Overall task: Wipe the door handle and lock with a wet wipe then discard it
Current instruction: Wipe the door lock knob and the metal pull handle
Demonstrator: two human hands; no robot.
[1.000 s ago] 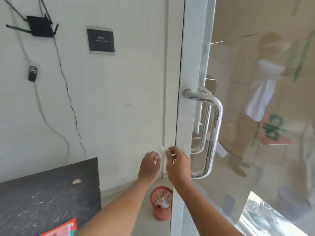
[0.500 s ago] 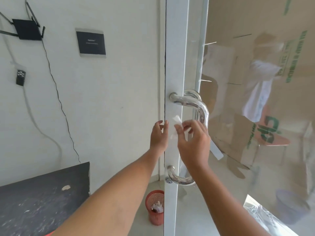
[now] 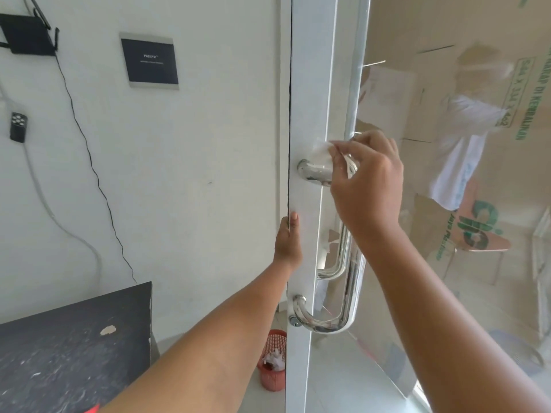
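Pressing against the top bend of the curved chrome door handle (image 3: 346, 293), a crumpled white wet wipe (image 3: 323, 150) is pinched in the fingers of the right hand (image 3: 366, 186). The white door frame's edge (image 3: 307, 84) is gripped by the left hand (image 3: 288, 242). Below the left hand sits the round keyhole lock (image 3: 294, 322), and lower, a red mesh waste basket (image 3: 272, 365).

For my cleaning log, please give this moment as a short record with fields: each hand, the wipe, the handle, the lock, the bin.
right hand: holds wet wipe on the handle's top end
left hand: grips the door edge, no wipe
door handle: chrome, upright bar
lock: beside the handle's lower mount, untouched now
bin: red basket on the floor, paper inside
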